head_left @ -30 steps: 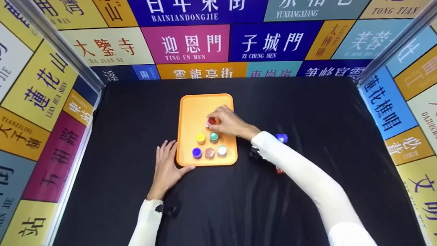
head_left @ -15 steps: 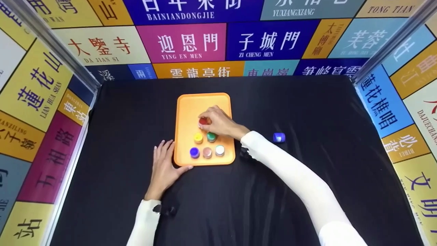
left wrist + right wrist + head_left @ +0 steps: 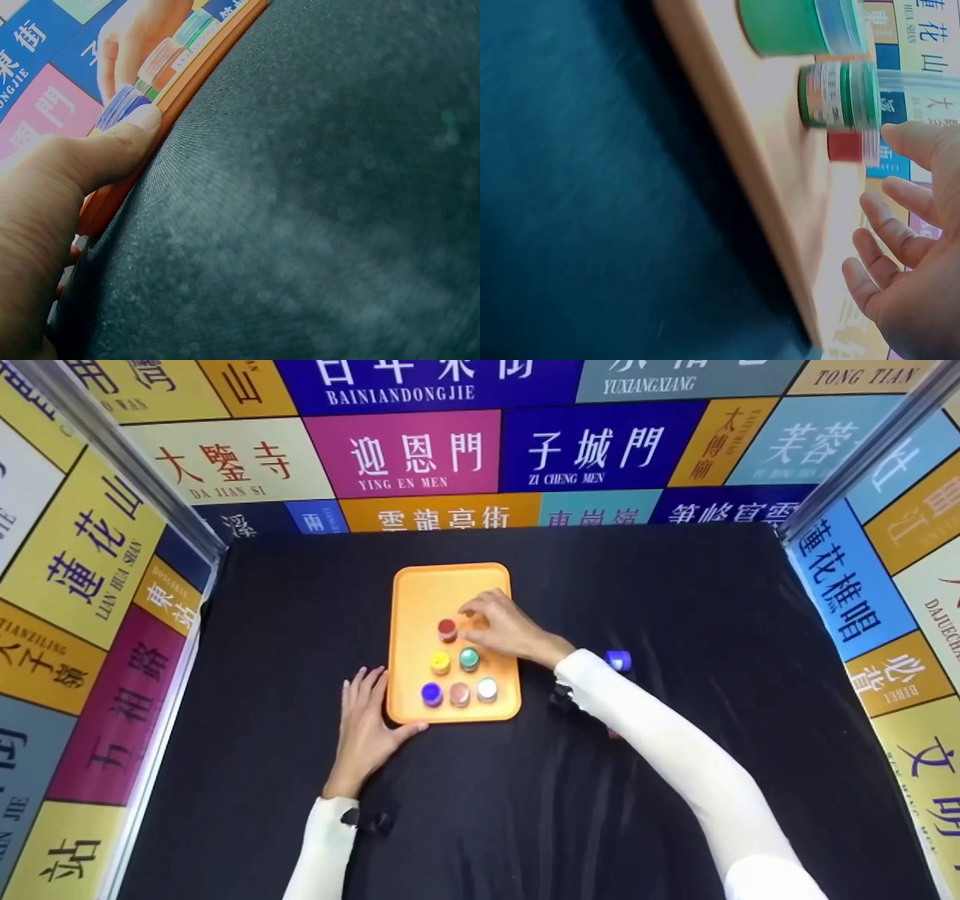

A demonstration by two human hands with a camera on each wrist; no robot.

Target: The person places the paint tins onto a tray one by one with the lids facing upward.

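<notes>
An orange tray (image 3: 420,585) bears small paint jars in rows. The red-lidded jar (image 3: 447,631) stands alone in the row farthest from me. Below it are a yellow jar (image 3: 440,663) and a green jar (image 3: 469,659). Nearest me stand a blue jar (image 3: 431,694), a brownish-pink jar (image 3: 460,694) and a white-topped jar (image 3: 487,690). My right hand (image 3: 506,628) is just right of the red jar, its fingers parted and nothing between them. My left hand (image 3: 369,735) rests at the tray's near-left corner, fingers straight along the side, thumb (image 3: 127,142) on the near rim.
A blue jar (image 3: 617,661) lies on its side on the black cloth (image 3: 660,585), right of the tray beside my right sleeve. A small reddish thing (image 3: 613,733) shows partly from under that sleeve. Panels with printed characters (image 3: 420,454) wall the table's back and sides.
My right hand has let go of the red jar and drawn back to the right. The jar now stands on the tray behind the yellow and green ones. My left hand keeps its place.
</notes>
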